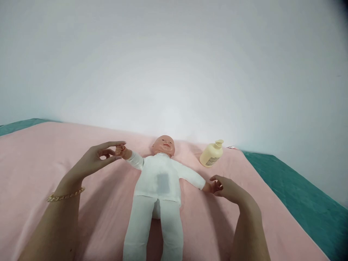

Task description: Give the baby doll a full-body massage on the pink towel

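Note:
A bald baby doll (163, 166) with a white cloth body lies on its back, head toward the wall. Its face is turned up and its arms are spread. My left hand (99, 156), with a beaded bracelet at the wrist, has the doll's small hand (119, 150) between thumb and fingers, lifted off the cloth. On the other side, my right hand (228, 188) has its fingers around the doll's other hand (213, 187), which lies lower. Part of that small hand is hidden by my fingers. A grey-blue rectangular patch (163, 183) shows on the doll's front.
A pale yellow pump bottle (211, 155) stands to the right of the doll's head, close beyond my right hand. Under everything is a pink cloth (103, 203), with green covering (293, 181) showing past its edges. A plain pale wall (174, 65) rises behind.

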Motion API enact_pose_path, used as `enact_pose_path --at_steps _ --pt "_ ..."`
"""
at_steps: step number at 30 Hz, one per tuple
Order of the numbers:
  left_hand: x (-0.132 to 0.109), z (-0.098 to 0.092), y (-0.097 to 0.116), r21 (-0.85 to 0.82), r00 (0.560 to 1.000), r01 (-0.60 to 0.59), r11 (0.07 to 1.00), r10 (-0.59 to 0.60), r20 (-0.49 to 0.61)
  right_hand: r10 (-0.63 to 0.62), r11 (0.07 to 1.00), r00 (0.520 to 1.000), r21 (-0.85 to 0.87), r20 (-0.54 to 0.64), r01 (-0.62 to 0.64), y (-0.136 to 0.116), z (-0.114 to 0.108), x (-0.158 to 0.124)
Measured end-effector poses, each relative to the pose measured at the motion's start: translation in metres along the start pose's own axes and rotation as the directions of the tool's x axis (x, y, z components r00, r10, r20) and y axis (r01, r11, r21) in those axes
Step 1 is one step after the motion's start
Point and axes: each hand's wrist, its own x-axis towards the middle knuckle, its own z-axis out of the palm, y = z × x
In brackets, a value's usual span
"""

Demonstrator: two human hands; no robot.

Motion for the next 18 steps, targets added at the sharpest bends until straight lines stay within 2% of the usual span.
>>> enact_pose_path --at_steps 4,6,9,11,14,18 --pt "0.001 -0.013 -0.009 0.216 0.994 0.107 0.970 -0.109 0.000 0.048 0.999 0.997 -0.005 0.066 -0.048 0.004 0.004 0.007" --pt "0.002 -0.018 -0.018 0.347 0.983 0.177 0.921 -0.185 -0.010 0.049 0.999 0.996 -0.012 0.075 -0.048 0.005 0.006 0.011" --pt "0.005 -0.020 -0.034 0.515 0.947 0.247 0.821 -0.317 0.050 0.055 0.998 0.996 -0.031 0.070 -0.053 0.007 0.008 0.016" --pt "0.008 -0.018 -0.044 0.558 0.925 0.232 0.797 -0.359 0.129 0.060 0.997 0.997 -0.047 0.057 -0.058 0.007 0.009 0.017" --pt "0.012 -0.013 -0.055 0.565 0.911 0.177 0.806 -0.352 0.217 0.073 0.995 0.996 -0.076 0.050 -0.069 0.005 0.009 0.017" --pt "0.014 -0.007 -0.056 0.606 0.904 0.158 0.780 -0.361 0.228 0.087 0.990 0.996 -0.110 0.021 -0.085 -0.002 0.009 0.011"
